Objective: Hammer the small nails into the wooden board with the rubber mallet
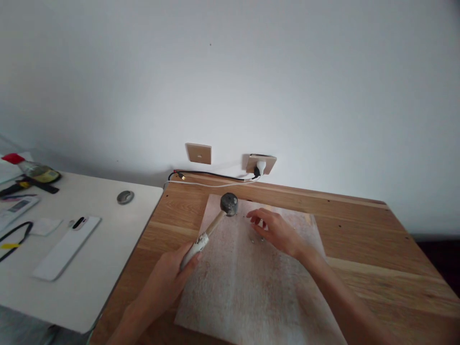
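My left hand (171,274) was closed round the lower end of the mallet (215,222) handle, its dark head raised over the pale board (251,287) near the far edge of the wooden surface (377,268). My right hand (275,230), fingers loosely curled, rested on the board; whether it pinched anything I could not tell. Head-heavy and stiff, I judged, best gripped low on the handle; no writing legible.

Hammer (215,221) on board (251,287), left.
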The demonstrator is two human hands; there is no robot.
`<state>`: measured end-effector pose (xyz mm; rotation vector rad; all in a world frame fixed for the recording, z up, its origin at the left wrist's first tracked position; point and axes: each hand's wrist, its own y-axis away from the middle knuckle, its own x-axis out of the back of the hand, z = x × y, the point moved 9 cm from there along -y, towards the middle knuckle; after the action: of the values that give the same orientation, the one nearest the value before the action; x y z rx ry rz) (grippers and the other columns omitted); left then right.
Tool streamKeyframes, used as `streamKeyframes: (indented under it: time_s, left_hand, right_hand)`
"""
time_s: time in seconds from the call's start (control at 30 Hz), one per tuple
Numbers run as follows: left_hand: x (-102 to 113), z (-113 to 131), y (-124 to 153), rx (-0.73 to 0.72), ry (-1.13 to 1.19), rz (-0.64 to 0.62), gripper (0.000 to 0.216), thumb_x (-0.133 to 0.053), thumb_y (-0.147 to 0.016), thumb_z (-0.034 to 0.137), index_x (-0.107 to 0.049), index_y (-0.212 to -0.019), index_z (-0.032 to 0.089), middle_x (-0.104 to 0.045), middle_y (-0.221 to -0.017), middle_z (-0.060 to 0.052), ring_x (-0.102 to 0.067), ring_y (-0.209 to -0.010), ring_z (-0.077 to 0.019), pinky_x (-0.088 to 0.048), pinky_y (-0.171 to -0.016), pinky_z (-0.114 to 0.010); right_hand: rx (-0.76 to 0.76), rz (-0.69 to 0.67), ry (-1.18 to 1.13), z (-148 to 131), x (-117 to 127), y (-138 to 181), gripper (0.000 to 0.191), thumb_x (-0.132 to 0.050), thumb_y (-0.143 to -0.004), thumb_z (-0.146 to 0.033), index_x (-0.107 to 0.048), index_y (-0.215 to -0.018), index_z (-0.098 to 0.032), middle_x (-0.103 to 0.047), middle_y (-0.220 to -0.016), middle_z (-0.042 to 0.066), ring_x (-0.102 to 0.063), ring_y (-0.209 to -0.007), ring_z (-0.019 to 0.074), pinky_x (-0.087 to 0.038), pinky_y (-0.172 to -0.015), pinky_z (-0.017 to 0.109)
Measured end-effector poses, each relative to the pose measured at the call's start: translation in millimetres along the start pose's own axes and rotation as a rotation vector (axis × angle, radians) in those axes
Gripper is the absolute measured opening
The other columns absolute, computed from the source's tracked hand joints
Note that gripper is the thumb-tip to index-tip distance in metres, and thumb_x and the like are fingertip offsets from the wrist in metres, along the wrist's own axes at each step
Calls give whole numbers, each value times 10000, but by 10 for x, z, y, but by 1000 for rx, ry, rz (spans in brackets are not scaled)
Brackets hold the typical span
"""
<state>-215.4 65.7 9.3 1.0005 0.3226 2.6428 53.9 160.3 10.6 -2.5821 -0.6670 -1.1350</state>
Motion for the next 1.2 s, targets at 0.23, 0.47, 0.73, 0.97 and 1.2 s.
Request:
streamKeyframes:
  time_s: [0.23, 0.47, 0.73, 0.97, 1.2]
  left_hand:
    - [-3, 30, 18, -22, 22, 9, 379, -456, -1039, 518, -711, -1010, 238, -787, -914, -31, -737, -843, -238, -521, -777, -274]
    - [42, -59, 33, -51, 67, 113, 383, -447, -1039, 518, -679, -1093, 218, -784, -989, -67, -743, -938, -255, -561, -821, -302]
    - [131, -138, 45, -15, 42, 244, 363, -475, -990, 546, -653, -1018, 231, -785, -875, -72, -763, -818, -271, -561, -735, -313]
    - [221, -156, 6, -1, -18, 235, 377, -449, -1005, 562, -622, -890, 247, -709, -719, -20, -707, -664, -239, -494, -636, -303]
    - [76, -194, 18, 17, -35, 143, 365, -438, -1006, 550, -602, -878, 250, -737, -791, -47, -719, -744, -249, -474, -676, -312]
  right_hand:
    - [259, -166, 490, -422, -364, 254, 260, -564, -919, 20, -733, -960, -174, -730, -1015, 97, -641, -962, 261, -547, -886, 414]
    - [433, -209, 643, -677, -479, 173, 160, -626, -970, -60, -713, -900, -175, -725, -912, 96, -645, -966, 275, -529, -873, 412]
    - [180, 83, -3, -218, -117, -192, 187, -565, -958, -93, -670, -1062, -206, -715, -960, 51, -669, -789, 161, -545, -739, 286]
    - [142, 184, -36, -53, -175, -355, 149, -585, -912, -94, -646, -925, -229, -702, -885, 27, -664, -754, 162, -547, -720, 283]
    - [151, 182, -8, -51, -259, -359, 158, -548, -984, -144, -679, -1001, -231, -718, -982, 59, -692, -832, 175, -573, -763, 296]
